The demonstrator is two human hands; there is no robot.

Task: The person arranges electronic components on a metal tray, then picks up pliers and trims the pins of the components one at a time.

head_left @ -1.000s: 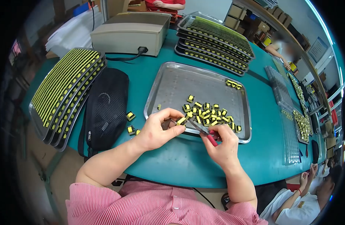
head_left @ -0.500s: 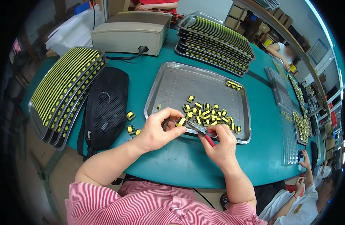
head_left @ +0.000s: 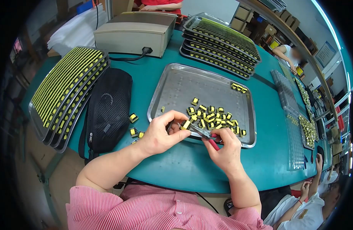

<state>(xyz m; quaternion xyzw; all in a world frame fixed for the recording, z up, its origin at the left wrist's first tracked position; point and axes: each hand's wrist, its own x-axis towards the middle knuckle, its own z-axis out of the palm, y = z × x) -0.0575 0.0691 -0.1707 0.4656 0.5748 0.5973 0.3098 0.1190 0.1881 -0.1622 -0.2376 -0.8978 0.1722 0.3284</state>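
Note:
My left hand (head_left: 163, 132) pinches a small transformer (head_left: 185, 124) with yellow tape and a black pinned base, over the near edge of a metal tray (head_left: 176, 82). In my right hand (head_left: 227, 147) is a pair of cutters with red handles (head_left: 213, 144). Their metal jaws (head_left: 197, 130) reach to the transformer's pin side; whether they close on a pin is too small to tell. A pile of similar transformers (head_left: 213, 118) lies in the tray just beyond my hands, with a short row of them (head_left: 239, 87) in the far right corner.
Left of the tray lie a black mesh pouch (head_left: 109, 103), a few loose transformers (head_left: 133, 117) and stacked full trays (head_left: 67, 92). More stacked trays (head_left: 222, 42) and a beige machine (head_left: 136, 32) stand behind. Clear plastic trays (head_left: 295, 143) and other people are at the right.
My hands, the transformer and the cutters stay in nearly the same place, with the cutters shifted very slightly. At the right, a co-worker's raised hand has moved.

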